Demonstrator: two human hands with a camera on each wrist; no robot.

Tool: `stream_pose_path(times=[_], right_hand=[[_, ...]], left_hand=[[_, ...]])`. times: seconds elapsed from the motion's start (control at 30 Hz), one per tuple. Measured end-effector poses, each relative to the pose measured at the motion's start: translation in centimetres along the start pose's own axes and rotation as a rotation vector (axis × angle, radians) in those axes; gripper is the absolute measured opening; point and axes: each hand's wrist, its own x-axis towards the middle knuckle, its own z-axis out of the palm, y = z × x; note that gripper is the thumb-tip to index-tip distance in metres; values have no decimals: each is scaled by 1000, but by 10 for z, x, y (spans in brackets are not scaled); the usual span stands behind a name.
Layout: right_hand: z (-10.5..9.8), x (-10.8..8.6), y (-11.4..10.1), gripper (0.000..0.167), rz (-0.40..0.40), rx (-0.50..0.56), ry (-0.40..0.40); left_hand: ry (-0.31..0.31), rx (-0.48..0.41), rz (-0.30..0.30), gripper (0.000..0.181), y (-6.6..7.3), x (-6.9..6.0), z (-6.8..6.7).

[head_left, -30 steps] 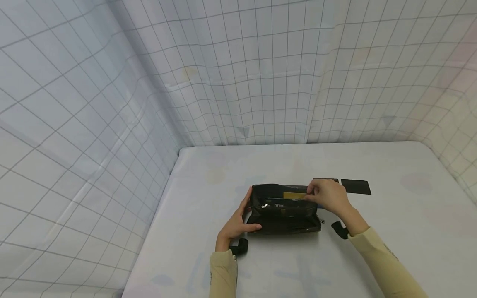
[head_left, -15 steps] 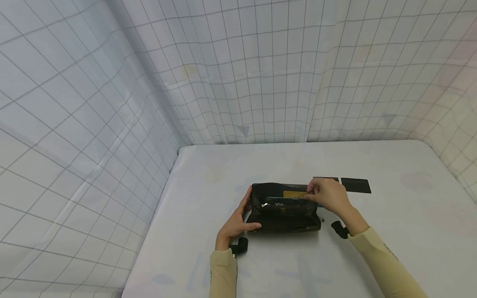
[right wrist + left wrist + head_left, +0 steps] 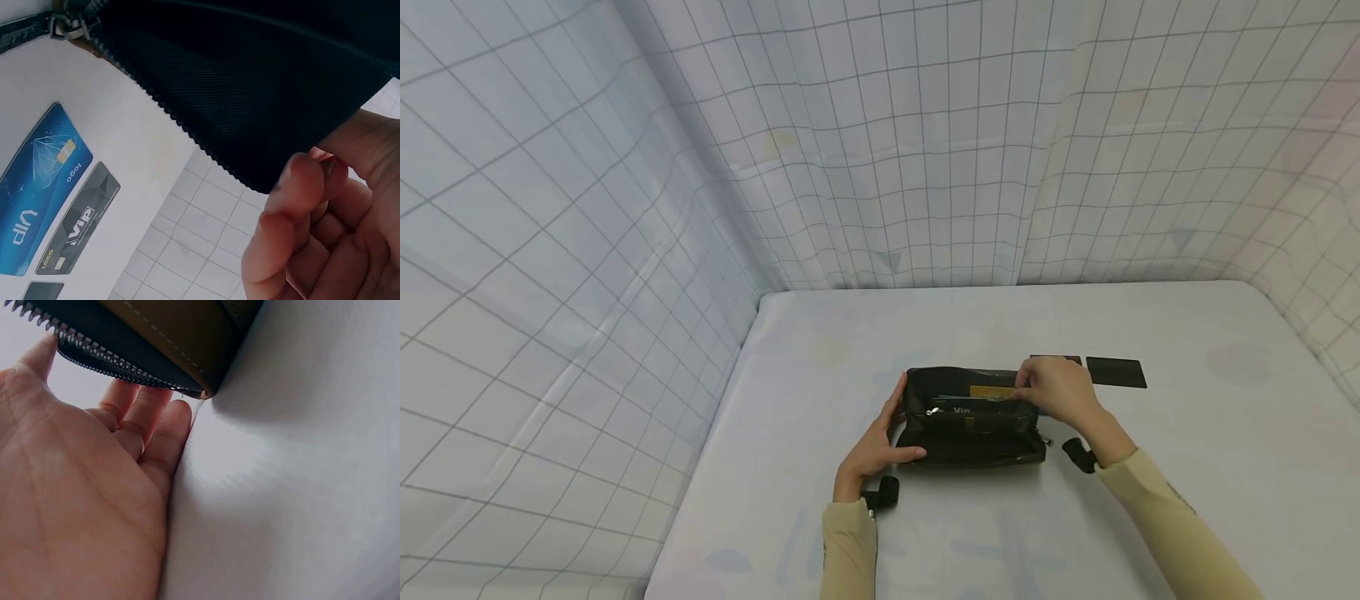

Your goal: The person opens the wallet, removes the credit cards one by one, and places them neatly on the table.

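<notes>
A dark zip wallet [image 3: 970, 454] stands on the table with its mouth spread, a zip pull at its right side. My left hand [image 3: 871, 454] holds its left end, thumb over the near edge and fingers up the far side. In the left wrist view, my left fingers touch the wallet's brown outside [image 3: 181, 337] beside the zip. A yellow card [image 3: 988, 392] shows inside, behind a dark card lettered "Vip" [image 3: 962, 411]. My right hand [image 3: 1063, 390] pinches at the yellow card's right end; the wallet's side panel [image 3: 250, 94] hides the thumb tip in the right wrist view.
A blue card [image 3: 44, 181] and a dark grey VIP card [image 3: 78, 219] lie on the table to the wallet's right. A black card [image 3: 1116, 372] lies beyond my right hand. Grid-patterned white curtains [image 3: 955, 150] hang behind and beside the table [image 3: 790, 400].
My right hand and forearm have shifted very slightly to the left. My left hand and the wallet stay in place.
</notes>
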Motion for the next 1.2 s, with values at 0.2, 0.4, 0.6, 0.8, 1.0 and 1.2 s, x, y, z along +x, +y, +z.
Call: stream_pose_path(times=[0.2, 0.4, 0.6, 0.8, 1.0, 1.2], right_hand=[[-3, 0, -1, 20, -8, -3, -30], [-4, 0, -4, 20, -7, 5, -23], [-9, 4, -3, 18, -65, -16, 0], [-12, 3, 3, 19, -111, -1, -30], [-11, 0, 7, 20, -122, 46, -32], [-9, -4, 8, 25, -90, 105, -27]], left_hand=[[-7, 1, 3, 109, 1, -1, 0], [3, -1, 8, 109, 0, -1, 0], [7, 4, 18, 109, 0, -1, -1], [5, -3, 14, 109, 1, -1, 0], [9, 2, 2, 109, 2, -1, 0], [0, 5, -17, 110, 4, -1, 0]])
